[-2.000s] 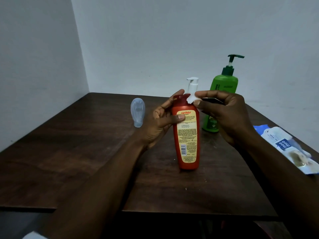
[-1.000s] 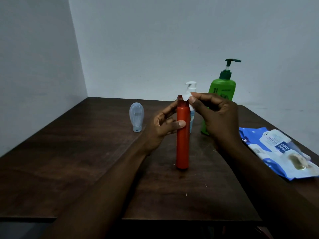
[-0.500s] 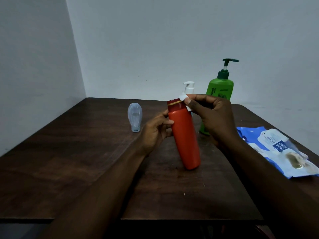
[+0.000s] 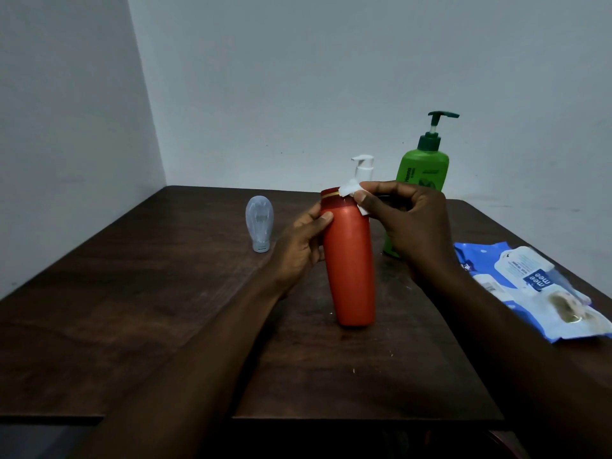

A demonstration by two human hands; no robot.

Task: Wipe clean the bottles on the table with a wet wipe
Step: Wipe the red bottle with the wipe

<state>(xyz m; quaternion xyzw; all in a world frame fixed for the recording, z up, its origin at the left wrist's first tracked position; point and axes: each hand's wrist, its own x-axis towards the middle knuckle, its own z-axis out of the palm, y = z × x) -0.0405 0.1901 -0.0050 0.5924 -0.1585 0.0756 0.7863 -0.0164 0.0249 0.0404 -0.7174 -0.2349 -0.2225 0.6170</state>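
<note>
Hands: your left hand (image 4: pixel 298 253) grips the red bottle (image 4: pixel 351 270), your right hand (image 4: pixel 417 223) pinches the wipe (image 4: pixel 347 188) at its cap. Smooth, probably slippery; hold mid-body.

1. A plain room, likely in a home; which room cannot be told.
2. Bare white walls (image 4: pixel 298 77) meet in a corner behind a dark wooden table (image 4: pixel 149 309).
3. On it are household toiletries: a green pump bottle (image 4: pixel 424 170), a red bottle (image 4: pixel 351 266), a wipes pack (image 4: pixel 530 286).
</note>
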